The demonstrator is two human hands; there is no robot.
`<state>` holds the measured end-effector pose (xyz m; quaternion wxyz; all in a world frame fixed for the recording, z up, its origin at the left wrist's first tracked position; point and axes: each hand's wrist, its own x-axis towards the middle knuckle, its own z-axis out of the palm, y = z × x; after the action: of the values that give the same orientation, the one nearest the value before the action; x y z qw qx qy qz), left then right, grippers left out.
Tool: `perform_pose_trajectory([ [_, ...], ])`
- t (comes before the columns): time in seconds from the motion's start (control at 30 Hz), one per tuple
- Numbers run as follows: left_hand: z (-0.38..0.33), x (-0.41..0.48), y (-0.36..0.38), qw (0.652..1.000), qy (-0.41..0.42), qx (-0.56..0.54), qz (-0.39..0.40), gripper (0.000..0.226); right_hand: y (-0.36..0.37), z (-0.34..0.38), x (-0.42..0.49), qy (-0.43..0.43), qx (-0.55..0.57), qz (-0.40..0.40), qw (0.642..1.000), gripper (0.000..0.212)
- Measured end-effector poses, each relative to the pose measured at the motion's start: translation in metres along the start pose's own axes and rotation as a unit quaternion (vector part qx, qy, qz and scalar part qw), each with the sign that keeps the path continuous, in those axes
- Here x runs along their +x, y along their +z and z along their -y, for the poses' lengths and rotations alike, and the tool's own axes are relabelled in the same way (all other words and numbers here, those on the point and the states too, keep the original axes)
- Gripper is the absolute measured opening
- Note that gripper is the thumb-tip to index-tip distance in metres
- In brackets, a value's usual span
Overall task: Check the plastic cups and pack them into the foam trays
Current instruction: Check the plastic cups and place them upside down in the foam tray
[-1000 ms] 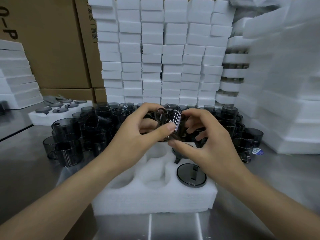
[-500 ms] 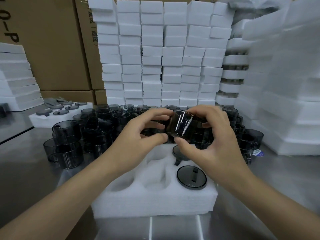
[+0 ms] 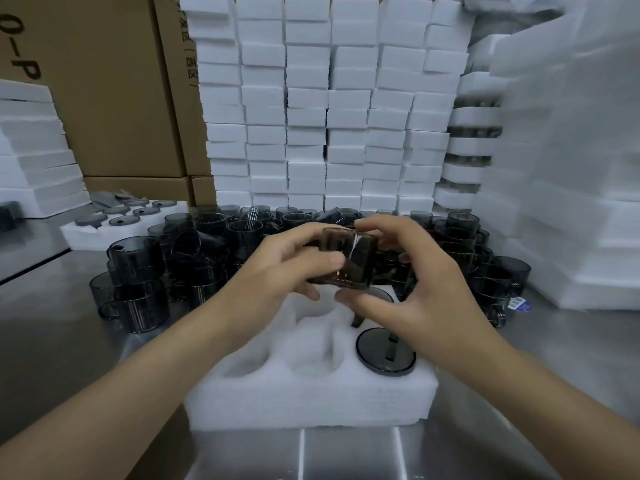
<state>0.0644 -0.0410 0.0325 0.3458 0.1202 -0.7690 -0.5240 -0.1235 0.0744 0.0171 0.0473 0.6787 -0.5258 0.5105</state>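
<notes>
My left hand point(image 3: 287, 268) and right hand point(image 3: 426, 282) hold one smoky dark cup point(image 3: 349, 258) between them, raised above the far end of the foam tray point(image 3: 311, 400). My left fingers point(image 3: 329, 261) are curled on it: the thumb lies across the near wall and the others wrap round the far side. My right fingers point(image 3: 360, 301) pinch it too, with the thumb under the lower edge and the rest arched over the top from the right. The cup is tilted, and I cannot tell which way its mouth faces.

The tray lies on the steel worktop point(image 3: 52, 341) just in front of me. Its near right pocket holds a packed cup point(image 3: 386, 355), flat round face up. A second dark piece point(image 3: 379, 296) shows just behind it, mostly hidden under my right hand.

Beyond the tray, a pile of loose cups point(image 3: 207, 244) crowds the worktop. A filled tray point(image 3: 114, 220) sits off to the left. Stacks of foam blocks point(image 3: 329, 116) rise behind the pile, with cardboard boxes point(image 3: 114, 98) on their left.
</notes>
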Motion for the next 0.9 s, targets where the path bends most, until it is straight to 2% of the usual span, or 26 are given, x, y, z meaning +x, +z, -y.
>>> perform_pose_trajectory([
  [0.13,0.003,0.004,-0.005,0.992,-0.047,-0.114,0.020,0.055,-0.001,-0.002,0.000,0.016,0.023,-0.005,1.000,0.057],
  [0.3,0.004,0.006,-0.006,0.992,-0.049,-0.115,0.012,0.055,0.001,-0.001,0.000,0.008,0.014,-0.012,1.000,0.056],
  [0.5,-0.006,0.001,-0.013,0.999,-0.023,0.042,-0.005,0.046,-0.006,-0.008,0.000,0.033,0.032,0.027,0.999,0.050],
  [0.6,-0.015,-0.003,-0.019,0.993,-0.034,0.089,0.063,0.039,-0.012,-0.014,0.001,0.050,0.056,0.007,0.997,0.052],
  [0.7,-0.019,-0.007,-0.020,0.972,-0.052,0.184,0.134,0.041,-0.013,-0.016,0.003,0.056,0.063,-0.022,0.996,0.047],
  [0.9,-0.025,-0.008,-0.025,0.956,-0.075,0.228,0.169,0.051,-0.010,-0.018,0.005,0.063,0.045,-0.039,0.996,0.044],
])
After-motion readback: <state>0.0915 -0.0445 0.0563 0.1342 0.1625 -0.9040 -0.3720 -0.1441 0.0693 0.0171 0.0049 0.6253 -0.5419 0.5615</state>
